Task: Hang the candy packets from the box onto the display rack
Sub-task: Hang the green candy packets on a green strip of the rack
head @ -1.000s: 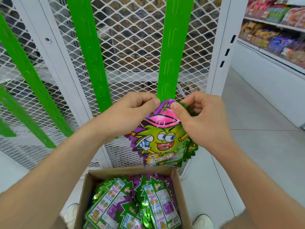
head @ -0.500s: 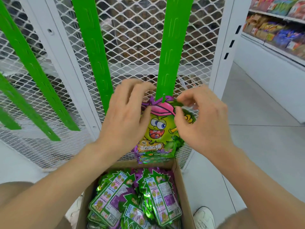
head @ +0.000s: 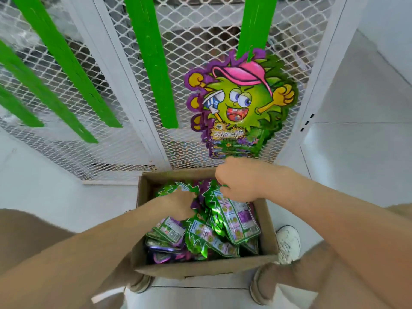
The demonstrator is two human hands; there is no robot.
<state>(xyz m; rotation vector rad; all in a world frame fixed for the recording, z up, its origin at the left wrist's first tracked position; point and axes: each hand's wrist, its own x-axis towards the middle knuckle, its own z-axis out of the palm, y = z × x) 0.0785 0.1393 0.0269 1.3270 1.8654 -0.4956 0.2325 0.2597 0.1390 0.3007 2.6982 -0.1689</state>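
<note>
White mesh rack (head: 200, 36): hung packet (head: 243, 103), green cartoon face, pink cap.

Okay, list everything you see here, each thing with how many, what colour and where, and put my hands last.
hanging candy packet: one, green and purple, at the rightmost strip's lower end
display strips: five, green, on the mesh rack
mesh rack: one, white, behind the box
cardboard box: one, brown, on the floor
boxed candy packets: many, green and purple, piled in the box
shoe: one, white, right of the box
left hand: one, in the box among the packets
right hand: one, over the box's far end, fingers curled, apparently pinching a packet's top
</note>
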